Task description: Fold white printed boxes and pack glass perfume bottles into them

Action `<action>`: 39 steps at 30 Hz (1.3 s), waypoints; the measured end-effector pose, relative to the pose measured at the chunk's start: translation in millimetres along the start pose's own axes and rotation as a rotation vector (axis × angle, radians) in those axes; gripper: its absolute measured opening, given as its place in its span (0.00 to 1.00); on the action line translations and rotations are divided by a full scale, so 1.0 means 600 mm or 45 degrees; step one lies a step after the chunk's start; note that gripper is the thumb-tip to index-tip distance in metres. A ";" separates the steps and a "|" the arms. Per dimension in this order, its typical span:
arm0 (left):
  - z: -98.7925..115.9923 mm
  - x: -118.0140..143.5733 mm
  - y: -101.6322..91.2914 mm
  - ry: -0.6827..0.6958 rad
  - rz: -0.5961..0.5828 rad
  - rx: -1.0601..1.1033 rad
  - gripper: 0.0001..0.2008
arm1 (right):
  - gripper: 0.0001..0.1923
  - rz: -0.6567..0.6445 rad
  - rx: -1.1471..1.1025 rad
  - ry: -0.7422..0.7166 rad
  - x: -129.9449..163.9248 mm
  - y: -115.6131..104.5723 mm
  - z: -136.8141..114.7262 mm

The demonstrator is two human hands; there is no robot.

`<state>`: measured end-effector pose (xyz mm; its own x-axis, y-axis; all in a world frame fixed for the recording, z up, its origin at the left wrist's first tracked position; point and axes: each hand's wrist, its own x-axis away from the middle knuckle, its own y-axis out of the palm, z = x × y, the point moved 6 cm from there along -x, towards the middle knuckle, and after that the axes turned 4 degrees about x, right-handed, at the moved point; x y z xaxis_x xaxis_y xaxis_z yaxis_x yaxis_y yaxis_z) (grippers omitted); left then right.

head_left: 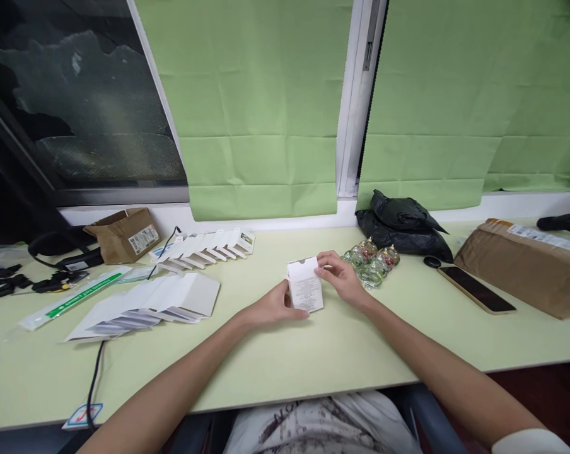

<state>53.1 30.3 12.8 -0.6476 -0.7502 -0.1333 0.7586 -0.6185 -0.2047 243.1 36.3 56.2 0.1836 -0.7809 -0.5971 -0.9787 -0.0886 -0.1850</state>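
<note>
The work is carried out on a pale table (pixel 313 356). At its far right, a brown parcel (pixel 521 271) is placed; it is closed, and its contents are hidden. At the left, a fan of white cartons (pixel 200 293) is laid out, apparently flattened and overlapping. At the far right of centre, black bags (pixel 398 233) are stacked, with their contents concealed. Beyond the fan, a row of white boxes (pixel 204 246) is leaned one against another; what they contain cannot be told. At the far left, a brown box (pixel 117 243) is left open at the top, but its inside is not shown. The left hand (pixel 280 304) is closed around the lower left of the small white box, while the right hand (pixel 339 274) is curled, its thumb and fingertips apparently pinching the upper right edge. Just beyond the right hand, clear ornaments (pixel 371 261) are clustered, with green and red visible in them. The small white box (pixel 306 293) is held above the table's middle. It should be treated as light, thin-walled and easily creased; it is best gripped by the side edges, without squeezing the printed face.
</note>
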 end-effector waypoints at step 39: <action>0.053 0.006 -0.034 0.322 0.257 -0.449 0.26 | 0.11 -0.077 1.399 -0.899 0.047 0.038 -0.106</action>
<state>37.5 32.8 47.4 -0.5198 -0.7399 -0.4271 0.8291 -0.3164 -0.4609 220.2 -27.0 84.7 0.5608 -0.2730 -0.7816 -0.4432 0.6984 -0.5620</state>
